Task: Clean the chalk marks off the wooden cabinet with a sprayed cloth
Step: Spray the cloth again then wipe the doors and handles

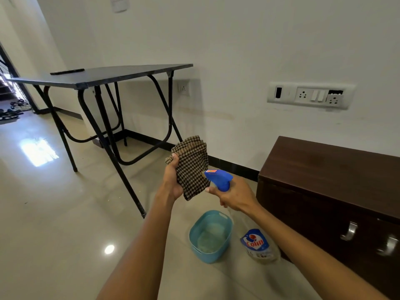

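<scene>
Above beige floor tiles (54, 202), left hand (172, 180) grips folded cloth (192, 167) upright; right hand (234, 194) squeezes spray bottle (257, 243)

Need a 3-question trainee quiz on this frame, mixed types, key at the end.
1. True or false: the left hand holds the cloth.
2. The bottle nozzle points at: A) cloth B) cabinet C) tub.
3. Fill in: the ___ hand grips the bottle.
Key: 1 true. 2 A. 3 right hand.
</scene>
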